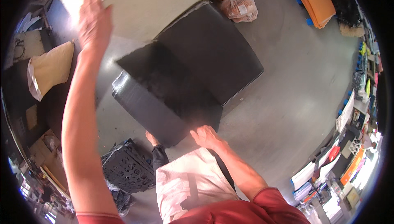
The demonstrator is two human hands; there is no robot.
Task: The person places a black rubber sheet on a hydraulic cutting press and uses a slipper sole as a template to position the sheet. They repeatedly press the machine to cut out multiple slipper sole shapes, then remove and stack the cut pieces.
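Large black sheets (209,47) of a smooth material lie overlapping in front of me, one edge of the nearer black sheet (145,111) catching the light. My right hand (206,137) is at this nearer sheet's close edge, its fingers closed on it. My left arm stretches far forward. At its end my left hand (95,22) is beside the bright near-left corner of a cream-coloured board or sheet (160,2); motion blurs its fingers, so its grip is unclear. A pale cloth (193,179) covers my lap.
Orange produce-like items fill clear plastic bags (239,6) on the grey floor (279,92). Stacked orange sheets (314,0) stand far right. To the left are a tan paper sack (51,68) and a cut-out black sheet (127,168). Shelved goods line the right rim.
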